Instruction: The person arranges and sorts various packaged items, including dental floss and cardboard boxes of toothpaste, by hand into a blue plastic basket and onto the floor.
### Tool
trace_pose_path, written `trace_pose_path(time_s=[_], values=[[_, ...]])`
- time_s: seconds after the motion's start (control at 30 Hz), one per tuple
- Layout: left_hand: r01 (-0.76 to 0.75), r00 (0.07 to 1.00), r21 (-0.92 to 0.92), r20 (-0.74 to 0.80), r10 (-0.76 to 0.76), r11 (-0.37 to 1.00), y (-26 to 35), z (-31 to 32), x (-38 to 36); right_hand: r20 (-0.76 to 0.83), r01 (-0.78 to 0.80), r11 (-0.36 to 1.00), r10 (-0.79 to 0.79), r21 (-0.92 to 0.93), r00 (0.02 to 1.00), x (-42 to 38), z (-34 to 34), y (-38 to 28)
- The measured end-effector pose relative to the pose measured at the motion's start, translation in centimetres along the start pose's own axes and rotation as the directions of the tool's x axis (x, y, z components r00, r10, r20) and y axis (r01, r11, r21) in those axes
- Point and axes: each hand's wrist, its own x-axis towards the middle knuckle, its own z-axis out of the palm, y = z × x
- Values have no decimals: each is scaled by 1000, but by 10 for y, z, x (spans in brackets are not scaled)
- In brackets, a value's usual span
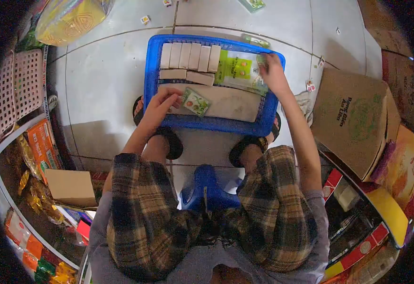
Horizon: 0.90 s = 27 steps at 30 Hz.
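A blue plastic basket (152,80) stands on the tiled floor in front of my feet. Several white boxes (193,56) line its back left part, and green packets (236,66) lie at its back right. Across the front lies a long pale slab (233,102). My left hand (162,105) has its fingers closed at the edge of a small green-and-white packet (196,102) above the slab. My right hand (274,75) reaches over the basket's right rim, its fingers bent at the green packets; what they hold is hidden.
An open cardboard box (351,109) stands at the right. A pink crate (20,90) is at the left, above a bin of packaged goods (41,146). Small pieces lie scattered on the floor. A blue stool (206,189) is beneath me.
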Motion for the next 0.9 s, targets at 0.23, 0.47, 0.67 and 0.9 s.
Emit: trace_pose_path(time_s=[0.23,0.47,0.67,0.9], values=[[-24,998,-42,50,26,999,-8,4,-14,96,275,773,-270,-571,958,-25,1,-15],[-101,993,-25,61,102,995,-16,6,-13,222,334,672,-250,-661,942,-29,12,-10],[-70,987,-5,142,70,998,-10,9,-4,307,317,571,-117,-758,945,-26,24,-7],[-71,981,0,179,70,997,-14,17,2,338,332,548,-93,-768,937,-24,27,-4]])
